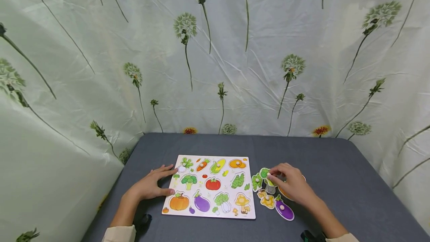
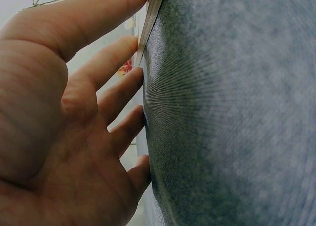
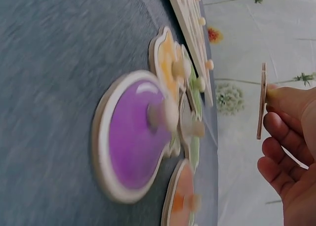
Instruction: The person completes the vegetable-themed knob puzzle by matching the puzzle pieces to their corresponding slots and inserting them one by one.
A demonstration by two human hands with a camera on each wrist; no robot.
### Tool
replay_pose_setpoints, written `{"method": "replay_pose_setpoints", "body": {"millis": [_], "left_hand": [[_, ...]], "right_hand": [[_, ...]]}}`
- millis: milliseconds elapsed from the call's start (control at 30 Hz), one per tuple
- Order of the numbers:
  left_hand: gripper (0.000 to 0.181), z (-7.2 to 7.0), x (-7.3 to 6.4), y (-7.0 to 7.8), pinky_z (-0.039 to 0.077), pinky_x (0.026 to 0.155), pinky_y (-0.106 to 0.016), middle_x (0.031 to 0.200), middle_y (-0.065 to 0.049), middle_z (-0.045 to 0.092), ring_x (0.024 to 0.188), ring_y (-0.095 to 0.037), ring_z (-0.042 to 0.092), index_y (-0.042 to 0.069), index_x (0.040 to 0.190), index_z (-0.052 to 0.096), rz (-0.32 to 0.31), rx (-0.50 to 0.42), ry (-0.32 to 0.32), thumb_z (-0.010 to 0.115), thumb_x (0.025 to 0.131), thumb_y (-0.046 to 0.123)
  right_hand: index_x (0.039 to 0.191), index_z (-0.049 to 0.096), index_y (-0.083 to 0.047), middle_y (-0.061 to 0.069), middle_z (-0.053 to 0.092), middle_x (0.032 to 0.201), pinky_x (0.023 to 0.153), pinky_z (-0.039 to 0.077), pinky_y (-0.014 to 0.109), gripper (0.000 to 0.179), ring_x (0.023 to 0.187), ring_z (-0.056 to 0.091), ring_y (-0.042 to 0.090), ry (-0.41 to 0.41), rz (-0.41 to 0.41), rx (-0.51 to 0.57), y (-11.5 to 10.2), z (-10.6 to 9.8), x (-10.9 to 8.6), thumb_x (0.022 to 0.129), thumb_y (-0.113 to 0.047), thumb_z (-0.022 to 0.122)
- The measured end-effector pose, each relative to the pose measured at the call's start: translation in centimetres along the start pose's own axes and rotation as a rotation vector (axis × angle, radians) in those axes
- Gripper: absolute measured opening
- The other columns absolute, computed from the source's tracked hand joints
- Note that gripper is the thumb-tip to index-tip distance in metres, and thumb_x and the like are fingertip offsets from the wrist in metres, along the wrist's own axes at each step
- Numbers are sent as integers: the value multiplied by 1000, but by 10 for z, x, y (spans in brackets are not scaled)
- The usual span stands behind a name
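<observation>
A white puzzle board (image 1: 215, 171) printed with vegetables lies on the dark table. My left hand (image 1: 152, 183) spreads over its left side, thumb and fingertips at the edge; in the left wrist view the fingers (image 2: 118, 95) are extended. Beyond the board's right edge, my right hand (image 1: 291, 182) pinches a green broccoli-like piece (image 1: 264, 172). In the right wrist view that thin piece (image 3: 262, 102) appears edge-on, above the table. Close below the right hand lie a purple eggplant piece (image 1: 284, 209), a yellow mushroom piece (image 1: 267, 200) and a leafy green piece (image 1: 256, 183).
A carrot piece (image 1: 202, 165) and a corn piece (image 1: 218, 165) with knobs sit in the board's back row. An orange piece (image 3: 181, 196) is partly hidden under the right hand in the head view. Behind the table (image 1: 322, 160) hangs a flower-printed curtain (image 1: 215, 66).
</observation>
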State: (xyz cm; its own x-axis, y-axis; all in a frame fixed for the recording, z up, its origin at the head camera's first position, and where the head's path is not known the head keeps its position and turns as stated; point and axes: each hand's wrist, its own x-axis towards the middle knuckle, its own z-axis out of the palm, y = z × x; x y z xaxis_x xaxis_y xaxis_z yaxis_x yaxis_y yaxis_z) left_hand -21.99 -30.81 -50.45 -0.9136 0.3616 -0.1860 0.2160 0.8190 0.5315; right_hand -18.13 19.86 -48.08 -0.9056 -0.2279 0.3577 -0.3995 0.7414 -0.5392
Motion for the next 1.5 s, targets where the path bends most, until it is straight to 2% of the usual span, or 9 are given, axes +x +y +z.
{"method": "replay_pose_setpoints", "body": {"millis": [200, 433, 733, 900, 1233, 1367, 1500], "left_hand": [[88, 0, 0, -1, 7, 122, -74, 167, -13, 36, 156, -48, 20, 21, 154, 51, -4, -8, -4, 83, 80, 55], [89, -2, -2, 5, 8, 122, -74, 167, -13, 36, 156, -48, 20, 20, 155, 50, -11, -9, -12, 82, 80, 54], [90, -2, -1, 5, 8, 123, -73, 167, -12, 36, 157, -46, 21, 21, 155, 50, -26, -5, -5, 83, 78, 56], [89, -2, -3, 8, 8, 122, -73, 167, -13, 36, 156, -48, 21, 22, 155, 50, -26, -5, -10, 84, 78, 54], [88, -3, -1, 8, 8, 122, -73, 166, -14, 36, 156, -48, 21, 21, 155, 50, -13, -8, -10, 84, 79, 52], [88, -3, -3, 8, 8, 122, -74, 166, -14, 37, 156, -48, 21, 21, 154, 51, -13, -12, -10, 84, 79, 51], [87, -3, -4, 10, 8, 122, -74, 166, -14, 37, 156, -48, 21, 20, 154, 51, -14, -15, -11, 84, 79, 50]], "right_hand": [[94, 76, -22, -17, 62, 85, 73, 54, 31, 7, 81, 56, 5, -29, 9, 28, -13, 10, 13, 92, -28, 79], [96, 77, -23, -15, 65, 87, 75, 56, 33, 6, 85, 61, 12, -53, 3, 45, -23, 24, 27, 91, -24, 80], [98, 77, -24, -14, 66, 91, 78, 56, 36, 6, 86, 60, 6, -64, 2, 87, -35, 33, 39, 93, -26, 78], [98, 77, -24, -14, 66, 90, 77, 53, 29, 6, 86, 58, 4, -67, 8, 89, -42, 37, 45, 93, -27, 78], [96, 79, -22, -11, 68, 89, 74, 50, 26, 6, 87, 63, 20, -69, -11, 120, -51, 49, 57, 92, -26, 79], [95, 79, -22, -12, 69, 88, 71, 48, 25, 6, 84, 61, 15, -72, -4, 136, -56, 57, 60, 91, -26, 80], [95, 79, -23, -14, 68, 87, 73, 49, 25, 5, 84, 58, 8, -85, 9, 151, -63, 67, 62, 91, -27, 80]]}}
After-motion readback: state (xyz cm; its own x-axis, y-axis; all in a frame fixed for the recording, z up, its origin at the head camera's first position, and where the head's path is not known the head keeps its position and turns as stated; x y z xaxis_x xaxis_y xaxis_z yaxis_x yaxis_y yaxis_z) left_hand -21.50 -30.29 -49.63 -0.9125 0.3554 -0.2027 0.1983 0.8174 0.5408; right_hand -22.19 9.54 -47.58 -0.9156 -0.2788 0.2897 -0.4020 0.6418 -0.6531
